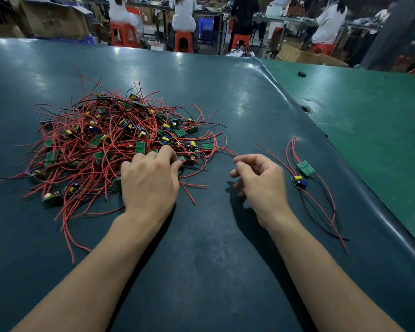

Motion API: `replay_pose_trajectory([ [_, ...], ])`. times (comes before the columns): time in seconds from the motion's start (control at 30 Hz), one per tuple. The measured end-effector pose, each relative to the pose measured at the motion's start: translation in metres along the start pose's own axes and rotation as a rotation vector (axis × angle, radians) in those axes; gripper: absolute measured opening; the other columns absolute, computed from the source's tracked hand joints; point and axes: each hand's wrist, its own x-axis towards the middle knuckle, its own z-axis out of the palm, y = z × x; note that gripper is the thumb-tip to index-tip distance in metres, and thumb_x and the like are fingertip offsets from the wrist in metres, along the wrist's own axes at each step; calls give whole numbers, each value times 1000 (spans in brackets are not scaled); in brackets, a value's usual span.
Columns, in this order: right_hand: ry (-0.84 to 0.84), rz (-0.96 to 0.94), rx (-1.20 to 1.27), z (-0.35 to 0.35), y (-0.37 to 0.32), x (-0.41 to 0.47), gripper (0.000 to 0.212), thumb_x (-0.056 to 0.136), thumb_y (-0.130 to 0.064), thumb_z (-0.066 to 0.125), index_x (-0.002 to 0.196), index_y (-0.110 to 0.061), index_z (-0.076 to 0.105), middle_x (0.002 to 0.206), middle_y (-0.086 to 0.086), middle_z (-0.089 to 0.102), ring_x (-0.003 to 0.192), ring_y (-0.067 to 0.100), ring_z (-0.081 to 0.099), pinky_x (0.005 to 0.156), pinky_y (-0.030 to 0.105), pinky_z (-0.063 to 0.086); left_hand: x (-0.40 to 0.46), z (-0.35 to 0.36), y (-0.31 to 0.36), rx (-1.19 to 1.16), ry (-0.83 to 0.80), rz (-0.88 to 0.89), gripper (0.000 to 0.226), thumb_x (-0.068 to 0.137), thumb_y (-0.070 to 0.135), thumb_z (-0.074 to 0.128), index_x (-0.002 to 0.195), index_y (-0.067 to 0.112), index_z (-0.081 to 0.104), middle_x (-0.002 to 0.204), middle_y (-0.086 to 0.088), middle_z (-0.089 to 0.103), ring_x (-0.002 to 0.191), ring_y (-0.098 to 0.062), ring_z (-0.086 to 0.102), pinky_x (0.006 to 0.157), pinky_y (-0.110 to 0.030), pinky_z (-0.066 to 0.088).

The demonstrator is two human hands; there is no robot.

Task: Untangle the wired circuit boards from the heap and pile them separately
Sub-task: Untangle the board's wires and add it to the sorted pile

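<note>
Item: tangled heap of small green circuit boards with long red and black wires (115,140), at ten o'clock on the dark teal rubber-matted table (213,248).

Item: separate pile, two small green wired circuit boards (302,173), at three o'clock, well apart from the heap, leads trailing toward the near edge.

Left hand (151,180): palm down on the heap's near right edge, fingers curled into the wires; whether they grip a board cannot be told, since the fingertips are hidden.

Right hand (259,180): between heap and pile, thumb and forefinger pinched on the end of a thin red wire (222,149) that runs back into the heap.

Handling note, a judgement: pin the heap with the left hand and draw the wire slowly toward three o'clock. If neighbouring boards lift, pause and free the crossing loops. Hold near the board, sparing the solder joints.
</note>
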Motion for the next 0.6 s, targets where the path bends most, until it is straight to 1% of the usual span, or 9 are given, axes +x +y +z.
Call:
replay_pose_trajectory([
  [0.07,-2,-2,3,0,0,0,17,91,-8,57,85,-20,69,66,-3,69,51,9,58,45,23,43,1,-4,-2,-122,87,57,16,93,29,63,95,13,67,85,-10,70,81,-36,60,73,-41,40],
  [0.13,-6,-1,7,0,0,0,17,90,-8,57,85,-19,69,66,-3,69,52,10,58,44,22,43,3,-10,-2,-226,270,122,15,91,22,69,98,9,71,86,-10,71,77,-34,61,74,-38,42],
  [0.2,-8,7,3,0,0,0,16,90,-7,57,85,-18,68,67,-2,69,50,12,58,44,24,43,4,-14,-1,-282,440,204,19,91,18,72,104,4,72,93,-10,72,80,-31,62,78,-31,44],
  [0.27,-17,14,10,0,-2,0,15,91,-7,57,86,-16,68,66,-2,68,47,12,57,44,26,43,3,-17,1,-349,507,308,22,91,16,72,107,0,71,99,-10,71,86,-28,62,86,-24,43],
  [0.37,-39,12,32,0,-4,-2,14,92,-7,57,87,-14,67,65,-2,67,46,11,55,42,24,42,1,-21,5,-423,564,457,20,90,5,71,108,-3,70,101,-13,68,90,-30,62,91,-27,45],
  [0.43,-62,14,52,0,-6,-3,12,93,-7,57,89,-13,67,64,-2,66,46,11,55,41,23,42,0,-21,7,-466,595,502,22,89,-2,68,111,-3,68,103,-14,64,94,-28,61,90,-31,47],
  [0.47,-94,23,80,0,-7,-3,11,94,-8,58,90,-12,68,64,-2,66,46,11,55,41,23,43,0,-19,9,-493,584,503,23,89,-4,67,112,-3,67,104,-15,63,96,-26,60,91,-29,47],
  [0.53,-211,65,196,2,-11,-5,9,95,-10,59,96,-11,68,67,-1,67,47,12,56,40,22,44,-2,-13,10,-555,506,450,22,89,-3,68,111,-4,68,104,-15,61,97,-20,59,91,-26,47],
  [0.6,-334,121,318,5,-14,-7,11,95,-16,60,102,-10,67,73,2,69,49,13,58,41,22,46,-3,-6,14,-646,396,302,20,88,3,72,107,-1,70,102,-11,63,93,-15,61,86,-22,49],
])
